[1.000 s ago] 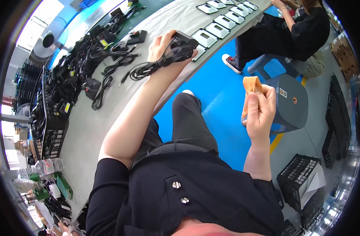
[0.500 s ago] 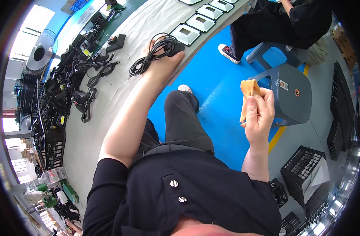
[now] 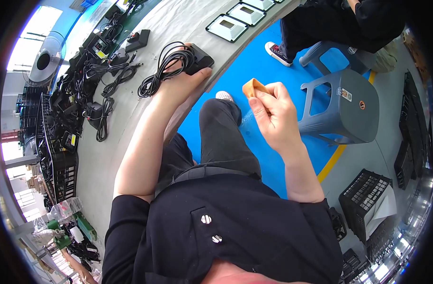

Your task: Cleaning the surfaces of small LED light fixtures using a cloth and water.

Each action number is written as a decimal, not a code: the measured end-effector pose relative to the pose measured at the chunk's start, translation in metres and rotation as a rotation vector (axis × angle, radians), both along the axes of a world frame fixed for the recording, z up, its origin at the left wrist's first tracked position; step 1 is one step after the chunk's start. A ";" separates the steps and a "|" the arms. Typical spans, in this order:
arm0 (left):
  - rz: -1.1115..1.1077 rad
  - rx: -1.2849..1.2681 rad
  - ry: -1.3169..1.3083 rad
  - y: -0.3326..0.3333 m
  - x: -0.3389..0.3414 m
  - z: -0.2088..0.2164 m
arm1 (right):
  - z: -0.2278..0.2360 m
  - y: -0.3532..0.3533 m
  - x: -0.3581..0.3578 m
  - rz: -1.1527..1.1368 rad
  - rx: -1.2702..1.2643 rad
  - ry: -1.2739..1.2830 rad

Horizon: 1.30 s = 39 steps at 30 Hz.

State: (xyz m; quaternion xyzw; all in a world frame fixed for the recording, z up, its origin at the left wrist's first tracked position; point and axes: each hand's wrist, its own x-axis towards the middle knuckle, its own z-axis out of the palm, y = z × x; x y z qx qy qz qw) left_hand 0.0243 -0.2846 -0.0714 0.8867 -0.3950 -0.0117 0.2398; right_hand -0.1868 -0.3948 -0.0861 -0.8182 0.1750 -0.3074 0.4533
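My left hand (image 3: pixel 178 84) grips a black adapter-like box (image 3: pixel 202 58) with a bundled black cable (image 3: pixel 160 71), just above the table's right edge. The cable loops lie over the fingers, and the thumb presses the side of the box. To the right, over the blue floor, my right hand (image 3: pixel 276 116) pinches a folded tan cloth (image 3: pixel 252 88) between thumb and fingers. Part of the cloth is hidden in the palm.
White flat panels with black frames (image 3: pixel 227 28) line the far table edge (image 3: pixel 268 21). Many black boxes with cables (image 3: pixel 96 116) lie on the left, near a fan (image 3: pixel 45 61). A grey stool (image 3: pixel 353 106), a black crate (image 3: pixel 366 191) and a seated person (image 3: pixel 320 28) are to the right.
My right hand has moved left with the cloth, closer to the box. My left hand has shifted slightly left and turned, so more of the box shows.
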 end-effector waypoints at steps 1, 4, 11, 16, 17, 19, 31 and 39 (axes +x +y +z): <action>0.012 0.034 0.065 0.000 0.000 0.004 | -0.001 0.000 0.002 -0.002 0.004 0.003; -0.027 -0.114 0.097 0.006 0.002 0.005 | -0.003 0.002 0.002 -0.006 -0.010 -0.018; 0.000 -0.040 0.042 0.007 0.003 0.007 | -0.010 0.002 -0.010 -0.027 0.028 0.039; -0.051 0.005 0.133 0.010 0.007 0.010 | -0.009 0.002 -0.015 -0.033 0.069 0.067; -0.067 0.019 0.110 0.011 0.005 0.011 | -0.010 0.002 -0.014 -0.033 0.065 0.064; -0.056 0.055 0.164 0.010 -0.003 0.016 | -0.012 0.003 -0.014 -0.032 0.061 0.061; -0.141 0.053 0.079 0.008 0.001 0.007 | -0.007 0.006 -0.008 0.015 0.053 0.074; -0.069 -0.019 0.101 0.077 -0.007 -0.006 | 0.006 0.032 -0.012 0.101 -0.033 0.108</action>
